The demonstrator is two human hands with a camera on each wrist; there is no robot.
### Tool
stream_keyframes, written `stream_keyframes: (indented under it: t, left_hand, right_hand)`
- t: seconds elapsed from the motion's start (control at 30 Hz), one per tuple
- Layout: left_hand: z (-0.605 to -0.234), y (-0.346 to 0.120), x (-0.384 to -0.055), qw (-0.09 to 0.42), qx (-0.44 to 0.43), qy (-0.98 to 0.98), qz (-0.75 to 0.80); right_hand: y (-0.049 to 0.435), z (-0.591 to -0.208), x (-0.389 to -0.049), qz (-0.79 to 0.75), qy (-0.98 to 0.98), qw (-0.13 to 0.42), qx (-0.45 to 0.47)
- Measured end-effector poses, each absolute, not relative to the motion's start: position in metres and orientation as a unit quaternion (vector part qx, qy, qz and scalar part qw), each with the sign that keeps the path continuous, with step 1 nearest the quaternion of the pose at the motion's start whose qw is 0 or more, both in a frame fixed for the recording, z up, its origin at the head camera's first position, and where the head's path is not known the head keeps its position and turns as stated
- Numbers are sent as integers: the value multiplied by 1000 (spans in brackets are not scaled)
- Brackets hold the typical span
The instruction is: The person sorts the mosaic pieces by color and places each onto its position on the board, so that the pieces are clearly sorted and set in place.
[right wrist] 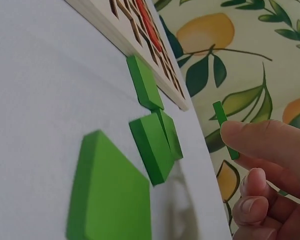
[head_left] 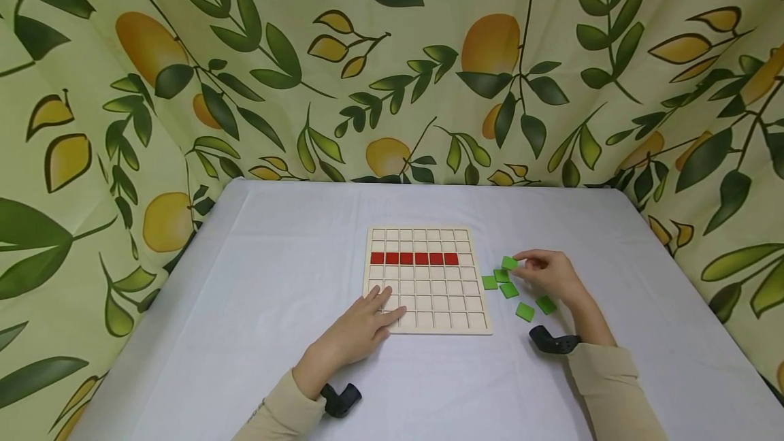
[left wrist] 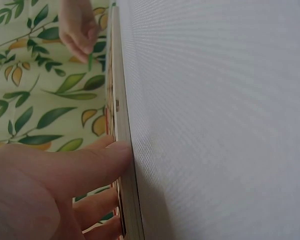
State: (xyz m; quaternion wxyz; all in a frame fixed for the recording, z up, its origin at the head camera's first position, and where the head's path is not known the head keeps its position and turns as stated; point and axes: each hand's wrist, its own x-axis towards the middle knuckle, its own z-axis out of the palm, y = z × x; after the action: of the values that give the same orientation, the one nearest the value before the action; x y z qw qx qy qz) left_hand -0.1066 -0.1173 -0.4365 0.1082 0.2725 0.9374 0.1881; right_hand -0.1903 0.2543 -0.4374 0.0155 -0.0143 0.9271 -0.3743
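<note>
Right hand (head_left: 551,274), right of center: fingers grasp 1 green tile (head_left: 510,263) in a tip pinch, clear of the table (head_left: 294,243) in the right wrist view. Tip grip makes sense: the tile's small and flat. 5 loose green tiles (head_left: 525,312) lie just below and beside that hand, likely kept there for easy right-hand reach. Left hand (head_left: 361,332), below center: fingers spread, grasping nothing; they rest on the lower-left corner of the gridded board (head_left: 424,288), thumb at its near edge. Probably bracing it against sliding. Board sits mid-frame between the hands. 6 red tiles (head_left: 407,258) fill 1 upper row except its right-end cell. Patterned curtain (head_left: 386,39) across the top.
</note>
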Motion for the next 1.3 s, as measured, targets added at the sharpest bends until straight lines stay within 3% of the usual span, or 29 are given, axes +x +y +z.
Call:
stream_keyframes:
  t: [1.3]
  left_hand:
    - [-434,-117,-106,108,270,938,186]
  right_hand:
    - [214,-436,-189,-412,902,62,-118]
